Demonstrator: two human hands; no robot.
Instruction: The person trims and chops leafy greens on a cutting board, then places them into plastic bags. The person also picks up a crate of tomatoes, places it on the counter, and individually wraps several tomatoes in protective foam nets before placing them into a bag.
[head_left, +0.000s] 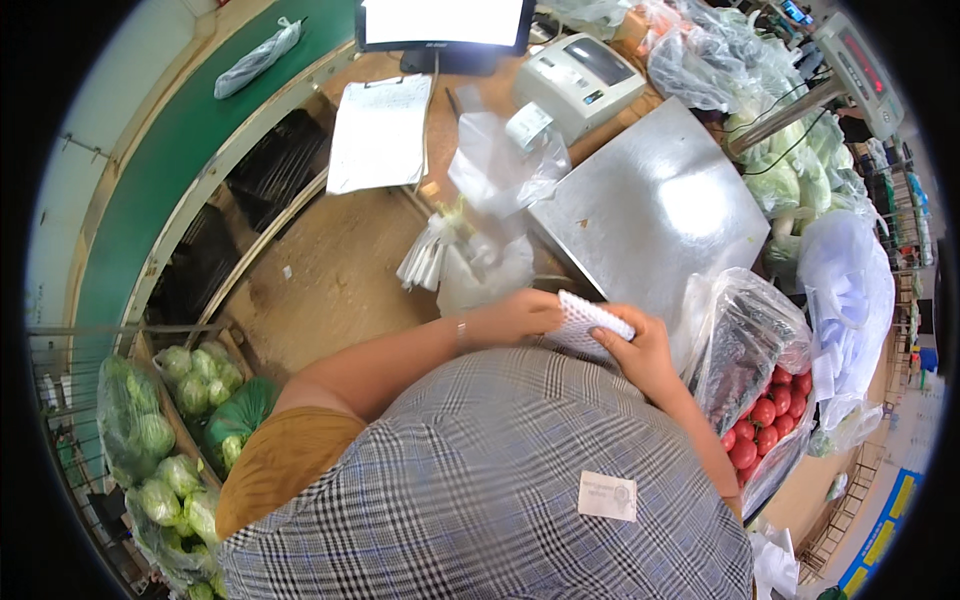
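Note:
A white foam net sleeve (589, 324) lies between my hands, just in front of the checked apron (480, 450). My right hand (637, 345) grips its right end, the thumb pressed on top. At the opposite end, my left hand (529, 313) has curled fingers on the sleeve's edge, slightly blurred. Whether anything is inside the sleeve cannot be made out. Beyond my left hand hang white plastic bags (480, 262) in a bunch. Close past my right hand is the bare metal platform of a weighing scale (652, 202).
A label printer (577, 82), clipboard with papers (381, 135) and monitor (442, 22) occupy the desk. The scale display (859, 75) stands on a post. Tomatoes (772, 420) under plastic film sit at right, bagged cabbages (180, 487) at left, leafy vegetables (795, 165) behind the scale.

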